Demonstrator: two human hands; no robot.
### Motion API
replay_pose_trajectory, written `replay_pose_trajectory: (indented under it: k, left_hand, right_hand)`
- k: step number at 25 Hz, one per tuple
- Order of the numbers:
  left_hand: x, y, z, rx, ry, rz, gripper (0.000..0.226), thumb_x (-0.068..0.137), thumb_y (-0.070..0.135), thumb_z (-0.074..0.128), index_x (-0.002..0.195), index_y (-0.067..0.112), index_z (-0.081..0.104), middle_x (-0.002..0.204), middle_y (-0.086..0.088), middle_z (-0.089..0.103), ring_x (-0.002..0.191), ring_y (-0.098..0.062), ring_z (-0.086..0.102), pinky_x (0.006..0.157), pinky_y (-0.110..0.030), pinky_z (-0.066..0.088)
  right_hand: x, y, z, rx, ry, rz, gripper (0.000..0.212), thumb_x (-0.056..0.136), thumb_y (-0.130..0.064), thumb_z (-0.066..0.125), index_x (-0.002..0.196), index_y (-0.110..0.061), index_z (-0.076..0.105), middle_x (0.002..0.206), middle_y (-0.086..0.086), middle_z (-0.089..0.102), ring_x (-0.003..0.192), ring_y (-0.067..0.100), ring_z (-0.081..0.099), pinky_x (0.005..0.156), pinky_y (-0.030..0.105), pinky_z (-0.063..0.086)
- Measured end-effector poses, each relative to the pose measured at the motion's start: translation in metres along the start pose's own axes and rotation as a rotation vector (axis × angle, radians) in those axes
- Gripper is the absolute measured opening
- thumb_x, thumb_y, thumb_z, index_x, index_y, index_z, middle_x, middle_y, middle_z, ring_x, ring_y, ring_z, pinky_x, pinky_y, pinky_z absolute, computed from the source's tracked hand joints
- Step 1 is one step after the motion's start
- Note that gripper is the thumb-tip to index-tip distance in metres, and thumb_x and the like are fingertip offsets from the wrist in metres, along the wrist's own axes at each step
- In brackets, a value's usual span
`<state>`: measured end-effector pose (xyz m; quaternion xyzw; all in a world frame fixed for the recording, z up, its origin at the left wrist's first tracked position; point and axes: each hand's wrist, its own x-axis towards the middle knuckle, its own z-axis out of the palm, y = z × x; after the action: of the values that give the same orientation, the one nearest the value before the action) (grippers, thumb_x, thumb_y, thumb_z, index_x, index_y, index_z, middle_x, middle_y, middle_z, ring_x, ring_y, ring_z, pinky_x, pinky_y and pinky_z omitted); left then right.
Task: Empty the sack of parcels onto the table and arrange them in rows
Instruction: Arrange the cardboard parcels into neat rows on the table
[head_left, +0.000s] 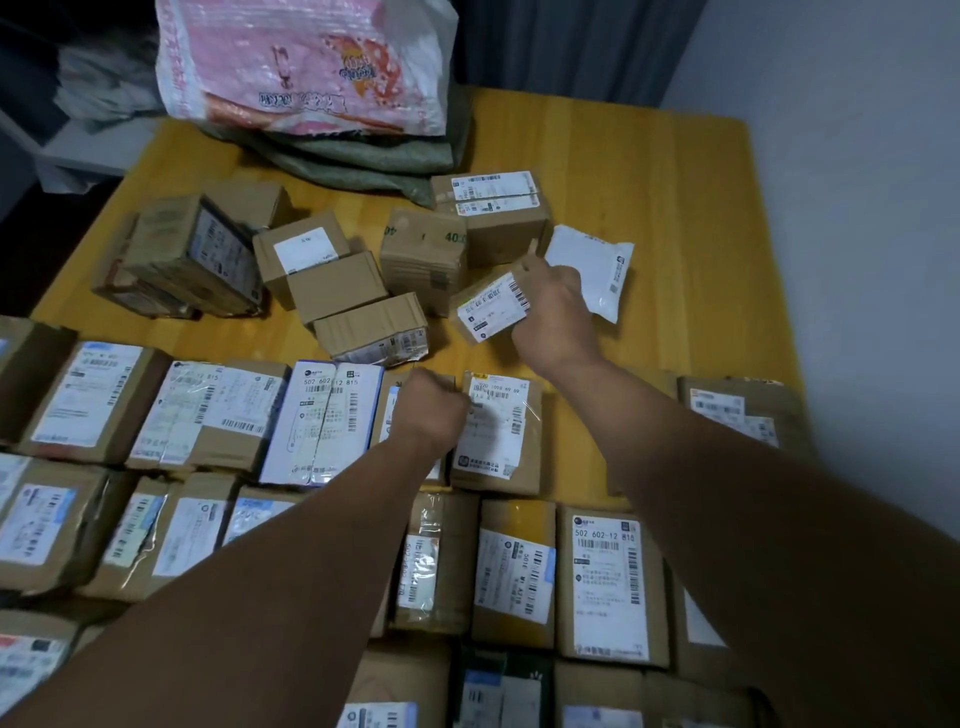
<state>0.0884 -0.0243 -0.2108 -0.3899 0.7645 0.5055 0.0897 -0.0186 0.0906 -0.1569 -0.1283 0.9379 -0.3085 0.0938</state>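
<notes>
My right hand (558, 312) grips a small cardboard parcel (488, 304) with a white barcode label, tilted, at the right edge of the loose heap. My left hand (428, 405) is curled into a fist over the far row of laid-out parcels, touching the left edge of a labelled brown box (498, 431); I cannot tell whether it holds anything. Several brown boxes (332, 275) lie jumbled in mid-table. A white poly mailer (597, 270) lies just beyond my right hand. The pink and white sack (306, 67) sits slumped at the table's far edge.
Rows of labelled parcels (218, 415) cover the near half of the yellow wooden table (649, 208). Folded green sacks (363, 156) lie under the pink one. A white wall runs along the right, a dark curtain hangs behind, and a pale shelf stands at far left.
</notes>
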Motion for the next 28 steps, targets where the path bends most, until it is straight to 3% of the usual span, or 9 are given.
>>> replay_pose_trajectory:
  k: [4, 8, 12, 14, 16, 19, 22, 26, 28]
  left_hand:
    - [-0.035, 0.030, -0.014, -0.220, 0.002, 0.060, 0.043, 0.089, 0.006, 0.065, 0.125, 0.015, 0.044, 0.092, -0.001, 0.055, 0.088, -0.023, 0.057, 0.068, -0.031, 0.045]
    - [-0.061, 0.040, -0.035, -0.429, -0.073, 0.121, 0.071, 0.086, -0.004, 0.055, 0.148, 0.023, 0.035, 0.128, -0.001, 0.058, 0.100, -0.022, 0.061, 0.065, -0.028, 0.047]
    - [-0.086, 0.041, -0.057, -0.495, -0.164, 0.139, 0.071, 0.082, -0.007, 0.055, 0.145, 0.025, 0.044, 0.131, -0.004, 0.060, 0.108, -0.025, 0.061, 0.086, -0.042, 0.057]
    - [-0.097, 0.041, -0.063, -0.521, -0.210, 0.145, 0.067, 0.079, -0.005, 0.059, 0.139, 0.023, 0.049, 0.125, -0.003, 0.065, 0.107, -0.025, 0.064, 0.089, -0.046, 0.058]
    - [-0.107, 0.041, -0.070, -0.550, -0.266, 0.136, 0.061, 0.075, -0.006, 0.062, 0.131, 0.018, 0.053, 0.116, -0.007, 0.070, 0.101, -0.026, 0.069, 0.081, -0.042, 0.061]
    - [-0.123, 0.040, -0.078, -0.543, -0.327, 0.119, 0.033, 0.081, -0.001, 0.065, 0.111, 0.010, 0.058, 0.105, -0.012, 0.075, 0.094, -0.025, 0.072, 0.076, -0.037, 0.060]
    - [-0.136, 0.040, -0.083, -0.585, -0.331, 0.089, 0.025, 0.089, 0.007, 0.067, 0.112, 0.008, 0.056, 0.105, -0.013, 0.073, 0.097, -0.021, 0.070, 0.089, -0.043, 0.059]
    - [-0.138, 0.037, -0.079, -0.609, -0.319, 0.073, 0.059, 0.088, 0.015, 0.072, 0.138, 0.008, 0.042, 0.121, -0.015, 0.066, 0.107, -0.024, 0.065, 0.089, -0.044, 0.059]
    - [-0.135, 0.034, -0.075, -0.613, -0.294, 0.058, 0.065, 0.090, 0.018, 0.073, 0.144, 0.012, 0.037, 0.127, -0.014, 0.062, 0.109, -0.025, 0.064, 0.084, -0.041, 0.061]
  right_hand:
    - [-0.024, 0.007, -0.031, 0.163, 0.109, 0.142, 0.059, 0.084, 0.005, 0.062, 0.136, -0.021, 0.052, 0.127, 0.014, 0.056, 0.108, 0.030, 0.060, 0.082, 0.031, 0.050]
    - [-0.066, -0.003, -0.055, 0.269, 0.053, 0.162, 0.058, 0.079, 0.014, 0.068, 0.128, -0.016, 0.056, 0.119, 0.003, 0.059, 0.107, 0.020, 0.057, 0.078, 0.030, 0.051]
    - [-0.108, -0.020, -0.070, 0.323, -0.058, 0.200, 0.065, 0.074, 0.005, 0.081, 0.130, -0.014, 0.055, 0.128, 0.004, 0.058, 0.119, 0.022, 0.056, 0.095, 0.041, 0.054]
    - [-0.127, -0.026, -0.077, 0.379, -0.093, 0.250, 0.061, 0.076, -0.003, 0.083, 0.129, -0.014, 0.057, 0.122, 0.005, 0.063, 0.108, 0.021, 0.061, 0.081, 0.033, 0.056]
    - [-0.148, -0.031, -0.086, 0.446, -0.163, 0.305, 0.044, 0.084, -0.012, 0.080, 0.122, -0.017, 0.060, 0.098, 0.004, 0.069, 0.074, 0.016, 0.060, 0.055, 0.024, 0.048]
    - [-0.173, -0.031, -0.094, 0.451, -0.196, 0.362, 0.025, 0.091, -0.028, 0.074, 0.112, -0.019, 0.065, 0.083, 0.002, 0.071, 0.053, 0.012, 0.050, 0.049, 0.025, 0.043]
    - [-0.185, -0.033, -0.098, 0.452, -0.185, 0.385, 0.029, 0.095, -0.038, 0.067, 0.108, -0.013, 0.068, 0.091, 0.007, 0.071, 0.055, 0.013, 0.051, 0.055, 0.030, 0.046]
    - [-0.195, -0.031, -0.101, 0.349, -0.161, 0.342, 0.028, 0.090, -0.034, 0.073, 0.108, -0.013, 0.068, 0.094, 0.004, 0.068, 0.070, 0.019, 0.056, 0.061, 0.030, 0.045]
    - [-0.195, -0.027, -0.098, 0.239, -0.155, 0.334, 0.044, 0.084, -0.037, 0.078, 0.120, -0.018, 0.062, 0.108, 0.003, 0.067, 0.087, 0.020, 0.062, 0.071, 0.034, 0.051]
